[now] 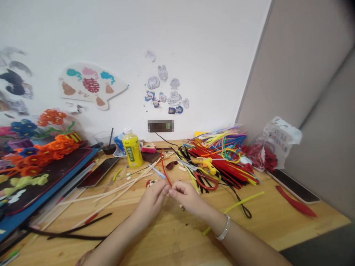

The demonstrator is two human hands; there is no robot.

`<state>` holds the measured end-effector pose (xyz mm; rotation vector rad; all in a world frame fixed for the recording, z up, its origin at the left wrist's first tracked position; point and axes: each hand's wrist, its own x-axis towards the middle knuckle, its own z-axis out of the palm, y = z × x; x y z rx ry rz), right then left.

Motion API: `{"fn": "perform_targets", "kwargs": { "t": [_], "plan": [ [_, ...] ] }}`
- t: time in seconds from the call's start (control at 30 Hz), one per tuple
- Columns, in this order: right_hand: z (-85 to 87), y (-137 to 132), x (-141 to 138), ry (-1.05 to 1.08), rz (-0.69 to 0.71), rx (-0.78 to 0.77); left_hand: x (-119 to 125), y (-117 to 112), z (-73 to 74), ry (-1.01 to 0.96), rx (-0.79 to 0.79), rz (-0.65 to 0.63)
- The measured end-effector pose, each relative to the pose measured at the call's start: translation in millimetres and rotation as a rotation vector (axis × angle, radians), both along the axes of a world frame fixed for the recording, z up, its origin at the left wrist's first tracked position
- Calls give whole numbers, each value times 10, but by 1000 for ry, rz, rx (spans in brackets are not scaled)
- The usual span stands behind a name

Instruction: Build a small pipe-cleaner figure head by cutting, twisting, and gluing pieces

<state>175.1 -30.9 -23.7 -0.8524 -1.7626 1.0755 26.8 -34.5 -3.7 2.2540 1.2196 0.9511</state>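
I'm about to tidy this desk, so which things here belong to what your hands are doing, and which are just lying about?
In use:
left hand
right hand
red pipe cleaner, pinched between them

Lying about:
heap of coloured pipe cleaners
yellow hot glue gun
scissors
yellow drink bottle
orange pipe-cleaner flowers

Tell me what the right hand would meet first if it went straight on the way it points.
The left hand's fingertips come first, right in front of the right hand; a red pipe cleaner seems pinched between them, though depth is unclear.
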Motion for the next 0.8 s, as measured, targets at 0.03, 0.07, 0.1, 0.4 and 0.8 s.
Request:
{"fn": "perform_targets", "kwargs": {
  "t": [0.03, 0.07, 0.1, 0.4, 0.8],
  "plan": [
    [-10, 11, 3, 25, 9, -15, -3, 2, 10, -25, -10, 6],
    [-22, 30, 11, 57, 15, -35, -9, 6, 19, -52, -23, 12],
    [-33, 59, 27, 105, 9, -62, -15, 10, 29, -80, -37, 20],
    [-7, 370, 368, 383, -351, 56, -38, 25, 64, -182, -78, 74],
    [-17, 6, -27, -163, -75, 196, 15, 45, -78, -104, -64, 10]
  ]
}}
